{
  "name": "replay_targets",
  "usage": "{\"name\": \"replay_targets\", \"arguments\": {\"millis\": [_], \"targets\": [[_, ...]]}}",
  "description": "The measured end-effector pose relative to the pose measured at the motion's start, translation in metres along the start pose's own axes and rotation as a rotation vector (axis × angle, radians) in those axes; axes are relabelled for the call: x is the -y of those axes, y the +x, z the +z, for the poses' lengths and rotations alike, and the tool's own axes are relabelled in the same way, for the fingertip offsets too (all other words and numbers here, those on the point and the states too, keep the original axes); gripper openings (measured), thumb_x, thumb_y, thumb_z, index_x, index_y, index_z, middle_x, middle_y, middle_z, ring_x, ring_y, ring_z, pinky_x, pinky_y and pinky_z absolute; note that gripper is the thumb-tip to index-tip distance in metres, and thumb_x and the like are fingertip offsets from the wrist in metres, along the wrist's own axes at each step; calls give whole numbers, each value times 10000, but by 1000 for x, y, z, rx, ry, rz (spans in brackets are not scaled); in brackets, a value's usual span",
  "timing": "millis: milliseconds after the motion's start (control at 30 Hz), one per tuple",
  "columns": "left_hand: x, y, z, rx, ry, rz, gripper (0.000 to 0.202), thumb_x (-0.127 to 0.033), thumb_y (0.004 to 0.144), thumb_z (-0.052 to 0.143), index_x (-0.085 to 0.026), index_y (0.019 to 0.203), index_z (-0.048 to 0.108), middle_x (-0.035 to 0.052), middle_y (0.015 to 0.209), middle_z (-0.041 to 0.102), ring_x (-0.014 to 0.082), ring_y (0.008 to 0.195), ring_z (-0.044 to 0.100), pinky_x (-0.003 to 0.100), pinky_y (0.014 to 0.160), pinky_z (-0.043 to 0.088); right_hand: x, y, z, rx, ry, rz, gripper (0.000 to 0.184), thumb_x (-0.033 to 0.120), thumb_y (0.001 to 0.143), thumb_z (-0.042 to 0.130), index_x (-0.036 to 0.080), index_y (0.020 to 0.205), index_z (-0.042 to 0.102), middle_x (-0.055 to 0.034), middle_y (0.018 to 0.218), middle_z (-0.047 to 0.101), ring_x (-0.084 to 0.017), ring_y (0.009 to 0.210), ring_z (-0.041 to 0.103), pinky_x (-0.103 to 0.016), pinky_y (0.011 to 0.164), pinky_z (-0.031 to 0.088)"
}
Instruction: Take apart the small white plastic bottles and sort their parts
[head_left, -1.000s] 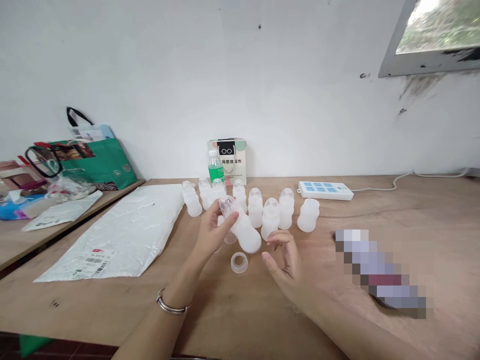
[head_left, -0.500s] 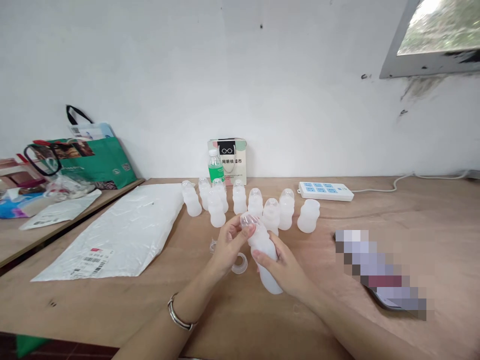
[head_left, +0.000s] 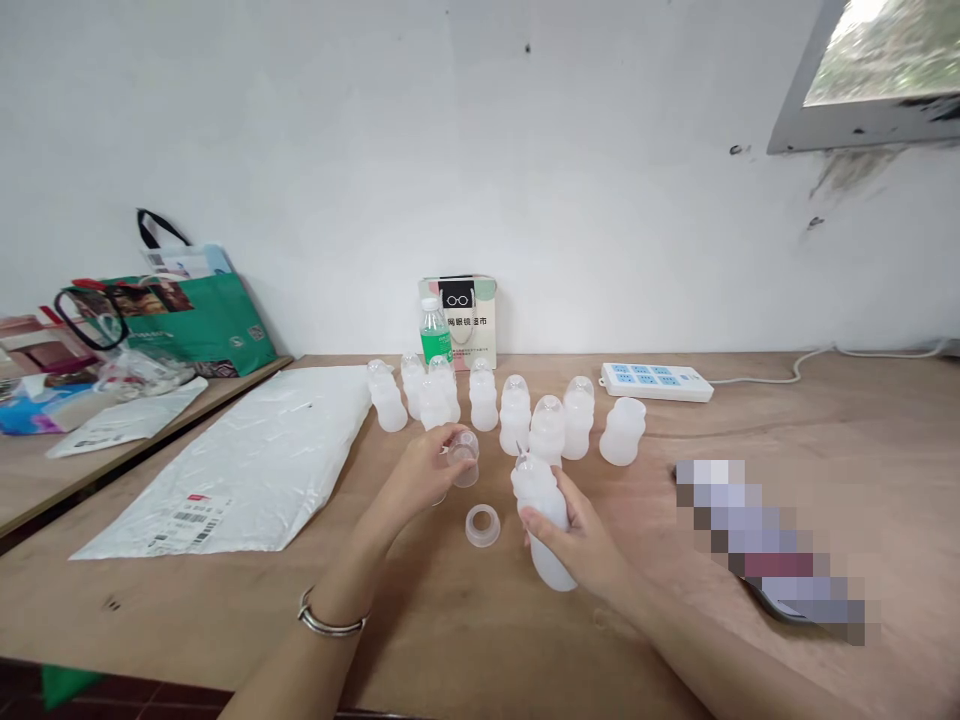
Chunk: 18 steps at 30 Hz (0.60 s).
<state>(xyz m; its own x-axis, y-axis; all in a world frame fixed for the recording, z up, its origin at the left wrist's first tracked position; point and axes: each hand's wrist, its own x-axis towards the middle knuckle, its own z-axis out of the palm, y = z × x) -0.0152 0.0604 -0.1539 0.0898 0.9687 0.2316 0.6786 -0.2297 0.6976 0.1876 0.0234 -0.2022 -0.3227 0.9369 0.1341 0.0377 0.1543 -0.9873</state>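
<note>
My right hand (head_left: 577, 530) is wrapped round a white baby bottle (head_left: 551, 560), held tilted above the table with its clear nipple (head_left: 523, 458) showing at the top. A clear dome cap (head_left: 465, 460) is pinched in my left hand (head_left: 424, 465), off to the bottle's left. Below the cap, a translucent ring (head_left: 482, 525) lies on the wood. Part of another small clear piece shows under my left hand; its kind is hidden. Several capped baby bottles (head_left: 515, 415) stand just behind my hands. At the right end, one bottle (head_left: 622, 432) stands without a dome cap.
A white plastic mailer (head_left: 247, 450) lies on the wooden table (head_left: 420, 620) at left. At the back are a green-labelled drink bottle (head_left: 435, 335), a paper bag (head_left: 476, 325) and a power strip (head_left: 658, 382). A blurred phone (head_left: 780, 605) lies right; a green bag (head_left: 202, 330) stands far left.
My left hand has pulled the dome cap off the held bottle and carried it left, baring the nipple. My right hand keeps its hold on the bottle.
</note>
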Motion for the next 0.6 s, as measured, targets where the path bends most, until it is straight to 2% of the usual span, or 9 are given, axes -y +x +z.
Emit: {"name": "replay_targets", "arguments": {"millis": [100,200,267,333,367,400,433,533,600], "targets": [[10,3,6,66,117,-58,275,-309,706,617,-193,955,631,72,890,670,286,899,602,388,808,437,-1,-1,2,13,18,25,289,404,796,611,218,997,518,20,700,569,-146,598,546,-275,534,461],[18,6,7,103,128,-124,467,-308,646,693,-184,1086,596,105,977,675,325,960,601,412,829,442,1,0,3,48,101,62,345,426,765,644,223,1011,512,30,686,563,-139,578,551,-271,526,454],[14,3,5,29,120,-102,538,-355,650,714,-175,1137,572,132,1099,649,337,1060,566,434,901,418,4,1,2,88,200,91,403,475,746,654,230,1023,494,35,672,563,-136,558,553,-271,513,448],[2,-2,3,-89,59,-37,470,-430,730,651,-177,1119,578,130,1166,622,315,1099,545,432,925,413,6,2,1,141,298,122,457,530,723,660,233,1019,478,37,662,568,-138,546,560,-272,503,446],[-6,-5,3,-102,-16,0,424,-456,778,597,-185,1103,585,118,1170,620,293,1088,551,419,914,426,7,3,0,168,338,136,481,555,708,665,231,1008,474,36,657,573,-139,542,563,-272,499,444],[-13,-9,3,-46,-126,36,400,-471,810,555,-194,1096,589,106,1166,623,271,1067,561,402,896,442,7,4,0,194,368,148,502,574,691,672,227,995,473,33,656,579,-140,541,567,-274,499,444],[-20,-12,4,75,-262,73,397,-479,824,536,-202,1104,587,96,1162,626,253,1041,574,385,875,456,7,4,-1,217,391,157,521,587,672,683,221,978,473,29,655,586,-142,540,570,-277,501,444],[-31,-19,12,529,-636,129,428,-469,820,559,-214,1164,556,89,1146,633,218,958,603,346,817,474,5,5,-2,263,430,166,558,596,621,719,211,942,474,22,654,597,-143,536,572,-285,510,440],[-32,-21,19,611,-731,122,410,-440,816,588,-208,1152,554,82,1083,641,196,890,605,327,782,467,4,5,-2,278,412,172,569,585,616,726,210,961,474,23,650,598,-144,534,568,-290,519,438]]}}
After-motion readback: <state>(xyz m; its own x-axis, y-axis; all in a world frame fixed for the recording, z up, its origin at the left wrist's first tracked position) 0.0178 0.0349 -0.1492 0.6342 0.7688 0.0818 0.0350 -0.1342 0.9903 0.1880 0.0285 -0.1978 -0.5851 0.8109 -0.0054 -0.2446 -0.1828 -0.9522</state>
